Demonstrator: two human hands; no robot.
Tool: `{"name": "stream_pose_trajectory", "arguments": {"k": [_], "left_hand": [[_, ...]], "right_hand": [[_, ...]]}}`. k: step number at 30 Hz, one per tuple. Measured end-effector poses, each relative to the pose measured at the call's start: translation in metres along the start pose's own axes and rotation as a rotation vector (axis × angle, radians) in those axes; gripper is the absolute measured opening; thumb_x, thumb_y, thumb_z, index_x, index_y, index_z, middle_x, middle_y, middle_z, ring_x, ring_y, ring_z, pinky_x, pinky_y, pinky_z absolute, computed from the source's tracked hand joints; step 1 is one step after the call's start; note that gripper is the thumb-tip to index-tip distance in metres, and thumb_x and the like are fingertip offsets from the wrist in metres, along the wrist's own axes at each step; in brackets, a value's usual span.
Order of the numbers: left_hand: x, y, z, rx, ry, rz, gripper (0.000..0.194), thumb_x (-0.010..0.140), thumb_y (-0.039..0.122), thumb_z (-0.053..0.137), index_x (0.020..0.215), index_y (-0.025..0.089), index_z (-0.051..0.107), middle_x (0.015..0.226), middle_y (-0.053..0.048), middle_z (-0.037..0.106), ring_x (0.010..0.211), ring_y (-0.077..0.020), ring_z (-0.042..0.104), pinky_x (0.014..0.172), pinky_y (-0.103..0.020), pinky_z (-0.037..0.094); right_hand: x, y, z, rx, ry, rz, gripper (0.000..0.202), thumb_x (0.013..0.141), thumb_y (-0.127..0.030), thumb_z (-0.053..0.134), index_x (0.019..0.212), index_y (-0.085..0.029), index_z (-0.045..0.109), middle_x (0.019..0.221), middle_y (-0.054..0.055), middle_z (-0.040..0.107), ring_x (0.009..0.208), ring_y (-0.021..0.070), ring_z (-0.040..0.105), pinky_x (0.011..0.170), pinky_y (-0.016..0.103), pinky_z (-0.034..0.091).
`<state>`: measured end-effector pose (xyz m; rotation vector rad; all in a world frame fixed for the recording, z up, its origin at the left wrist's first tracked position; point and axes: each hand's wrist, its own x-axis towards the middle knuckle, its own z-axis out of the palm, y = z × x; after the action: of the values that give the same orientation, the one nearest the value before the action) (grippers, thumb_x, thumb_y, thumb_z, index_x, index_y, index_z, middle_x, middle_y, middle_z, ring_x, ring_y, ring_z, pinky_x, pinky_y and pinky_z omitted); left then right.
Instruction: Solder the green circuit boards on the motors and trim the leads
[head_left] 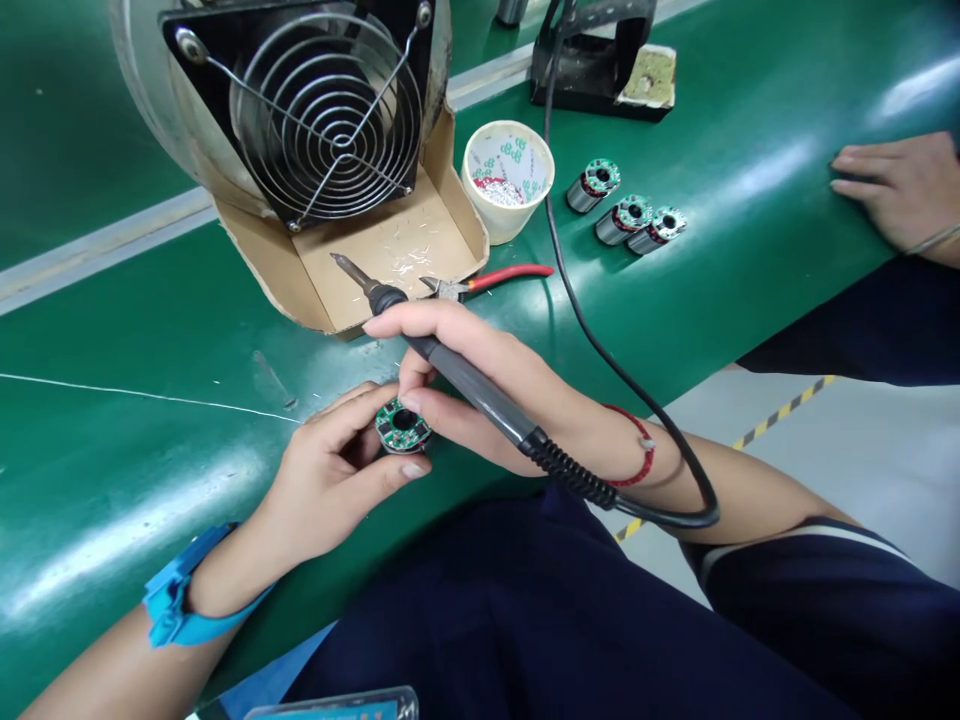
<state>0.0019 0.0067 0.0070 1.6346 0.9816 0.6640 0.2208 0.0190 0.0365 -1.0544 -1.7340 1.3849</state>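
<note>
My left hand grips a small motor with a round green circuit board on top, thumb at its near side. A soldering iron lies across my right hand, its tip pointing up and left over the front of the cardboard tray. The right thumb and a fingertip meet at the board's upper edge; whether they pinch something small there is hidden. A thin wire runs from the left edge of the view to my left hand.
A fan stands over a cardboard tray with metal clippings. Red-handled cutters, a tape-roll cup, three motors and an iron stand are beyond. Another person's hand rests at the right; the iron's cable loops between.
</note>
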Motion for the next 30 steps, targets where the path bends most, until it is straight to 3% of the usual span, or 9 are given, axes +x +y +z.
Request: {"name": "stream_pose_trajectory", "arguments": {"k": [11,17,23,27,30], "left_hand": [[0.001,-0.002,-0.001,0.073,0.009,0.021,0.048,0.087,0.047,0.083,0.130,0.027,0.077,0.084,-0.004,0.070,0.073,-0.0176,0.063,0.059,-0.027,0.044],[-0.001,-0.005,-0.003,0.081,-0.024,0.039,0.045,0.090,0.039,0.081,0.133,0.028,0.074,0.089,-0.004,0.071,0.077,-0.0181,0.064,0.063,-0.028,0.045],[0.002,0.000,-0.001,0.144,-0.004,0.010,0.039,0.091,0.039,0.077,0.126,0.023,0.073,0.084,-0.001,0.067,0.068,-0.0146,0.057,0.058,-0.026,0.042],[0.006,0.001,0.001,0.353,0.108,0.003,0.024,0.087,0.028,0.070,0.110,0.021,0.068,0.081,0.002,0.061,0.061,-0.0116,0.049,0.056,-0.025,0.039],[0.008,-0.004,-0.001,0.457,0.127,-0.046,0.027,0.085,0.027,0.068,0.111,0.020,0.065,0.083,0.001,0.058,0.061,-0.0123,0.045,0.055,-0.027,0.038]], "right_hand": [[0.000,0.002,0.004,-0.067,0.041,-0.052,0.034,0.100,-0.024,0.056,0.134,-0.025,0.054,0.092,-0.001,0.070,0.086,0.0177,0.070,0.089,0.036,0.060],[-0.001,0.004,0.006,-0.132,0.083,-0.097,0.034,0.099,-0.022,0.057,0.133,-0.024,0.056,0.091,-0.001,0.070,0.089,0.0174,0.070,0.095,0.037,0.058],[-0.002,0.010,0.008,-0.133,0.097,-0.103,0.040,0.100,-0.024,0.057,0.139,-0.023,0.052,0.098,0.002,0.072,0.090,0.0176,0.070,0.092,0.035,0.059],[-0.004,0.018,0.020,-0.377,0.178,-0.116,0.061,0.099,-0.051,0.064,0.146,-0.016,0.048,0.116,0.012,0.070,0.102,0.0259,0.068,0.098,0.046,0.057],[-0.004,0.024,0.028,-0.584,0.112,-0.075,0.058,0.103,-0.047,0.057,0.150,-0.015,0.046,0.117,0.013,0.069,0.105,0.0290,0.065,0.096,0.050,0.056]]}}
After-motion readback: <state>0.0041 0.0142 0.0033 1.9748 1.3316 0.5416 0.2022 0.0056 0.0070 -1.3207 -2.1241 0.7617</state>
